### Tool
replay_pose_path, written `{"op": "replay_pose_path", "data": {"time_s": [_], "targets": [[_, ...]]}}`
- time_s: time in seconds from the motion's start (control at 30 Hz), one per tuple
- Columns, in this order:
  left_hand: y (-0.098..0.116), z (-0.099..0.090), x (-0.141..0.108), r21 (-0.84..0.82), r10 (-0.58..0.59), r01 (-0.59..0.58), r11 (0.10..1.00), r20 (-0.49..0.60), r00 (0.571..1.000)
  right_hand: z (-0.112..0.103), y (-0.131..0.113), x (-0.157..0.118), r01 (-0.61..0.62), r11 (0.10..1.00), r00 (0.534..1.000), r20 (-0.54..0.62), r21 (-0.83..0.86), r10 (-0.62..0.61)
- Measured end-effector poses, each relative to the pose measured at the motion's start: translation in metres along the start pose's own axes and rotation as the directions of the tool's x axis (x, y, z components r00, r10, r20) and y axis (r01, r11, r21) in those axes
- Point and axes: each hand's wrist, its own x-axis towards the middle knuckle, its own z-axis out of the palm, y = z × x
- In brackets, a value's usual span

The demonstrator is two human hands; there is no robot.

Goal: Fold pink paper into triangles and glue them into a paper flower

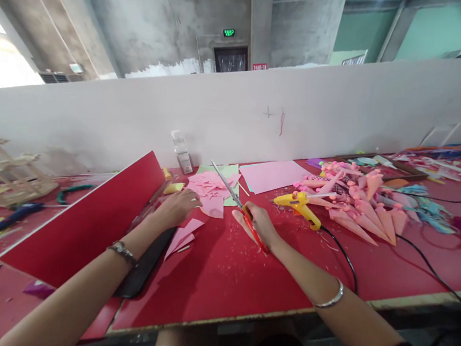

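My right hand [261,224] is closed around the red handles of a pair of scissors [234,194], whose blades point up and away to the left. To the left, my left hand [179,207] hovers by the near edge of a heap of pink paper scraps [209,184]. Its fingers are stretched and a little apart, with nothing seen in them. Just below that hand lie several folded pink paper pieces [184,236]. A black flat object [147,268] is partly hidden under my left forearm.
A red board [89,220] stands slanted at the left. Pink sheets [274,176] lie by the white partition, near a clear bottle [182,155]. A yellow glue gun [300,203] with a black cord rests beside a pile of pink paper cones [366,212] on the red table [220,285].
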Motion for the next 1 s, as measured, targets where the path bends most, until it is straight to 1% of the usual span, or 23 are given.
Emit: {"op": "replay_pose_path", "data": {"time_s": [0.07,0.1,0.17,0.23,0.4,0.5,0.6,0.7,0.87,1.0], "targets": [[0.013,-0.001,0.016,-0.004,-0.065,0.065,0.998,0.016,0.998,0.000,0.003,0.001,-0.001,0.997,1.000,-0.011,-0.071,0.001],[0.019,0.001,0.024,-0.025,-0.088,0.089,0.996,0.042,0.995,-0.001,0.005,0.002,-0.003,0.995,1.000,-0.019,-0.102,0.001],[0.029,0.009,0.036,-0.071,-0.127,0.135,0.988,0.106,0.986,-0.001,0.009,0.003,-0.006,0.987,0.999,-0.039,-0.164,0.000],[0.035,0.019,0.046,-0.090,-0.149,0.161,0.983,0.130,0.980,-0.002,0.012,0.004,-0.007,0.973,0.999,-0.050,-0.230,-0.005],[0.030,0.043,0.056,-0.119,-0.203,0.223,0.968,0.159,0.966,-0.007,0.015,0.006,-0.013,0.909,0.999,-0.045,-0.416,-0.006],[0.029,0.052,0.052,-0.136,-0.256,0.279,0.951,0.167,0.952,-0.009,0.012,0.007,-0.055,0.852,0.998,-0.021,-0.520,0.051],[0.035,0.056,0.045,-0.146,-0.336,0.354,0.924,0.133,0.932,-0.011,0.011,0.008,-0.116,0.764,0.990,-0.015,-0.635,0.139],[0.042,0.057,0.040,-0.162,-0.386,0.392,0.906,0.071,0.920,-0.012,0.012,0.008,-0.138,0.693,0.982,-0.005,-0.708,0.191],[0.044,0.052,0.042,-0.198,-0.374,0.368,0.908,0.008,0.927,-0.008,0.014,0.007,-0.122,0.607,0.981,-0.001,-0.785,0.196],[0.039,0.047,0.046,-0.206,-0.393,0.377,0.903,-0.042,0.918,-0.002,0.016,0.008,-0.129,0.555,0.976,-0.005,-0.822,0.219]]}}
